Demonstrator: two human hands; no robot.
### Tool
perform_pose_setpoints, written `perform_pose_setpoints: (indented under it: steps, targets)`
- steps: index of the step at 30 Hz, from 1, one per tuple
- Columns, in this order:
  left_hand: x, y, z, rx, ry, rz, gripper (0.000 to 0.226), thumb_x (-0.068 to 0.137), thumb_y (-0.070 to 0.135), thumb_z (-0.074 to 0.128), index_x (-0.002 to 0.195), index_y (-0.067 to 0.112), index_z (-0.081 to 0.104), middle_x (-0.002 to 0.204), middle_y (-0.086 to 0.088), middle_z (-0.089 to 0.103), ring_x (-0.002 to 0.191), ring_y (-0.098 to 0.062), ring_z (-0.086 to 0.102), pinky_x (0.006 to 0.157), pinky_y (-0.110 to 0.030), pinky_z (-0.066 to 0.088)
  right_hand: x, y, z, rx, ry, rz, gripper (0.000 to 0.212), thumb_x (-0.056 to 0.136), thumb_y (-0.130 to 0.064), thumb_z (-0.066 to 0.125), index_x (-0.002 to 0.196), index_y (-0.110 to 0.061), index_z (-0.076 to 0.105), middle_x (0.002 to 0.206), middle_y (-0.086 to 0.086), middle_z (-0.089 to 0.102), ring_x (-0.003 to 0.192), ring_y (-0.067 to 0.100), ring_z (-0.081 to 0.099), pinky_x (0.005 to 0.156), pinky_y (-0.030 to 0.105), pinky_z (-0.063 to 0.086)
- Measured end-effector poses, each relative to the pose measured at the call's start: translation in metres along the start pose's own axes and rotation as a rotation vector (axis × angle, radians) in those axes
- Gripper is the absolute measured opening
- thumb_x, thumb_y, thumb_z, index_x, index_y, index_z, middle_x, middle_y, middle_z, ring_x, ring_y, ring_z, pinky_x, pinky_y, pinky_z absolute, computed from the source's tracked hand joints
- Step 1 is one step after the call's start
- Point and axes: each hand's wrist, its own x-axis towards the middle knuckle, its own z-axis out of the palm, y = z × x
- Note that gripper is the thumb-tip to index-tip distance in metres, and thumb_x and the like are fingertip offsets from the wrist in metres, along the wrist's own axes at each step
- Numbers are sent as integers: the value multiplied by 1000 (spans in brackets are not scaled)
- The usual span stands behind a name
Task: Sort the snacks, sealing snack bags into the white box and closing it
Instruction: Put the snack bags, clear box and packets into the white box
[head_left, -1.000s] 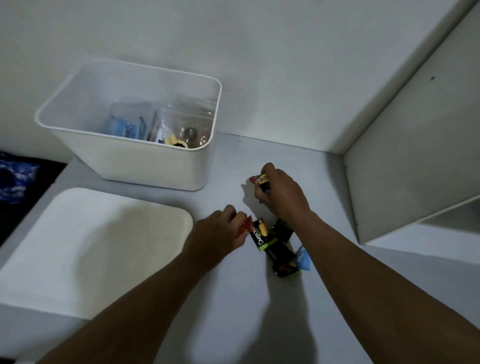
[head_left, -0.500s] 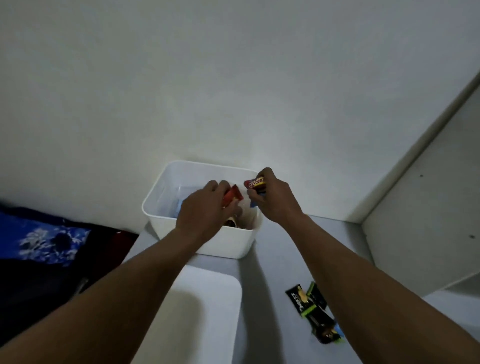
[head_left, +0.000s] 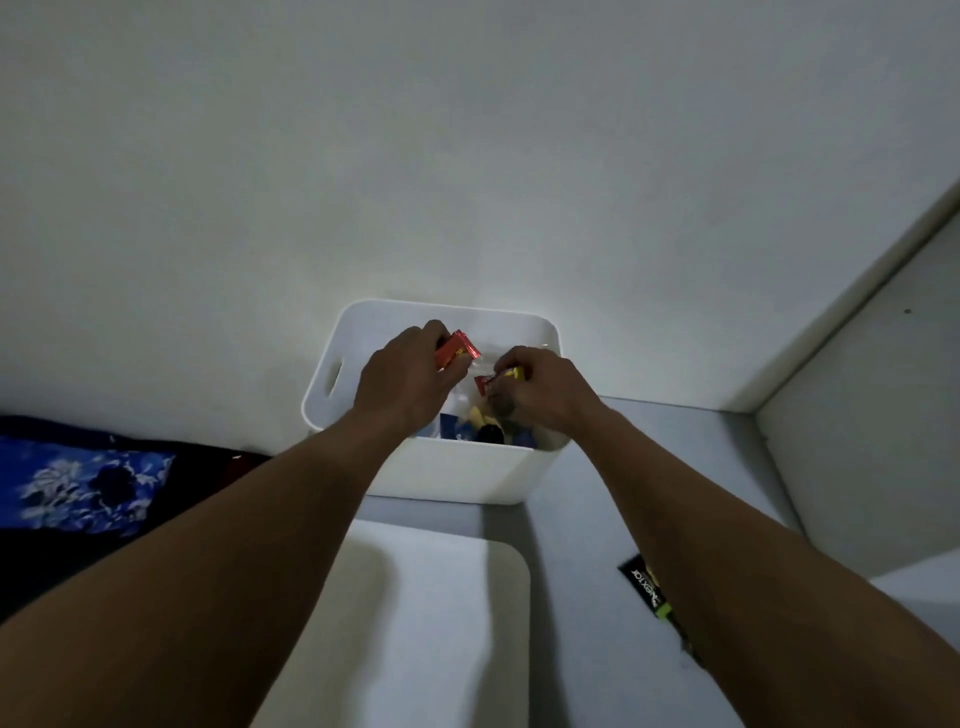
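Holding one red snack packet (head_left: 457, 351), left hand (head_left: 402, 382); pinching one red-and-yellow packet (head_left: 508, 376), right hand (head_left: 540, 388); both over white box (head_left: 452, 475) at the desk's (head_left: 582, 530) far edge. Black packet (head_left: 643, 583), lettered "Nextar", beside right forearm.

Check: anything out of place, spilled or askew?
A black snack packet lies on the table outside the white box, partly hidden by the right forearm, while the left hand and right hand hold small packets over it. Nothing looks spilled or damaged.
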Motion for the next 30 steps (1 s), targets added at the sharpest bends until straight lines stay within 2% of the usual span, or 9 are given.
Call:
perform_pose_setpoints:
  steps: [4,7,12,14,17,20,25,28,30]
  targets:
    - [6,7,11,11,-39,18,38,93,53,54,115,22,53,105,-2,64,88,-18,58,74,-31,44,-3,6,-15,-23,8,34,35,87,-20,59,120,-27,71,126,0,67,106,16,61,79,18,41]
    - [6,15,19,43,-95,31,43,89,60,54,114,24,54,103,0,63,92,-20,61,73,-30,43,-12,8,-31,-48,117,25,43,83,-6,51,119,-20,71,122,2,69,112,20,62,87,20,42]
    - [0,38,26,41,-103,0,51,85,62,59,121,26,57,116,-1,66,104,-24,62,87,-38,52,-32,32,-52,-58,125,69,39,88,-9,50,122,-18,67,117,4,68,106,20,63,81,23,43]
    - [-8,51,27,80,-49,49,46,88,59,57,119,24,59,116,-3,67,106,-26,59,86,-40,52,-44,46,-61,-77,124,79,38,90,-10,51,124,-17,65,118,4,66,105,20,61,81,22,41]
    - [-31,82,34,47,57,153,29,92,44,57,107,20,63,103,-5,67,100,-27,58,79,-40,50,-66,71,-73,-91,111,121,38,91,-12,51,127,-17,63,116,6,66,94,15,56,80,22,41]
    - [-66,120,60,-53,64,223,16,93,34,56,97,20,62,90,-1,62,91,-23,58,71,-35,48,-91,104,-77,-108,55,174,42,92,-12,50,132,-17,58,126,6,62,99,15,55,82,22,39]
    - [-113,165,127,-98,-50,228,13,96,32,52,102,24,60,91,5,61,88,-18,59,69,-36,51,-132,174,-76,-186,-29,249,48,94,-16,50,142,-16,49,138,12,52,124,26,52,95,27,39]
    - [-132,178,166,-13,-238,217,25,99,33,44,119,25,56,113,2,60,104,-19,57,77,-35,50,-160,226,-67,-193,-62,318,52,97,-28,51,147,-20,41,146,15,44,132,29,46,104,34,38]
    - [-139,184,189,62,-361,230,34,101,31,40,132,24,50,128,-2,55,114,-23,54,81,-38,50,-180,253,-57,-209,-82,384,63,97,-43,52,153,-23,30,154,16,32,142,33,32,113,43,33]
